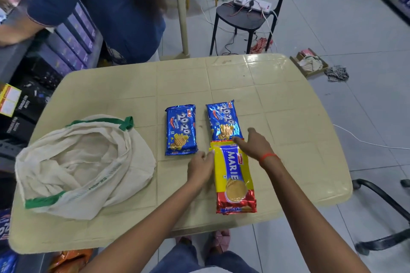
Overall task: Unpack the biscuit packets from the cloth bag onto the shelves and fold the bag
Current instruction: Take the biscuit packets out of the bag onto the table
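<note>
A cream cloth bag [84,166] with green trim lies open and slumped on the left of the beige table [288,117]. Two blue biscuit packets lie flat side by side, one in the middle [180,129] and one to its right [223,121]. A yellow and red Marie packet [234,182] lies just below the right blue one. My left hand [199,167] touches the Marie packet's upper left edge with curled fingers. My right hand [251,144] rests with spread fingers on its top end, at the blue packet's lower edge. Neither hand lifts it.
A person in a blue top [106,6] stands at the table's far left beside shelves of dark boxes [73,40]. A black chair [248,11] with a power strip stands behind the table. Another chair's base [383,217] is at the right.
</note>
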Demonstrator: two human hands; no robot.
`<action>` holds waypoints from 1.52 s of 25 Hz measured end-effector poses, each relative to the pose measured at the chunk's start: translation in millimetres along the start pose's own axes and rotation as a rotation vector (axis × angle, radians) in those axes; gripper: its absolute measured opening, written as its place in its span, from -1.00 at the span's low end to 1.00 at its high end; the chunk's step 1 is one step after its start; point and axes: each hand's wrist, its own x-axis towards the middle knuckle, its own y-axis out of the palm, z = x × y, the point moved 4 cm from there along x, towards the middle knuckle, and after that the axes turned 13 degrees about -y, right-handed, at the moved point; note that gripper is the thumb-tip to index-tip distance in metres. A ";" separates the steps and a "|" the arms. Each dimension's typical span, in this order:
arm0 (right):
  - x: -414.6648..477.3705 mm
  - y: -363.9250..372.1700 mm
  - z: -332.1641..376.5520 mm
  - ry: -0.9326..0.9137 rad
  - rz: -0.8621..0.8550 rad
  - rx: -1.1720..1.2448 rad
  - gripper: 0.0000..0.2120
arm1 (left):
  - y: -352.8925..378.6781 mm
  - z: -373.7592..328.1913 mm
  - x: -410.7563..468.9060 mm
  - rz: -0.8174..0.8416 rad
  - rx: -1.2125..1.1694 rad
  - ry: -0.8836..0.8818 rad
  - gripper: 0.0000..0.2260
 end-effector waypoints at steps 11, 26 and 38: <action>96.5 17.0 -2.7 0.022 -0.024 0.166 -0.66 | 25.3 -87.0 92.7 0.510 -0.444 -0.211 -0.57; 76.0 103.7 101.5 -0.045 0.085 -0.023 -0.63 | -110.5 -10.0 96.0 0.127 -0.137 0.009 -0.65; 26.7 176.2 90.6 0.617 -0.106 1.247 -0.81 | -129.0 -94.7 182.1 0.106 0.517 0.136 -0.34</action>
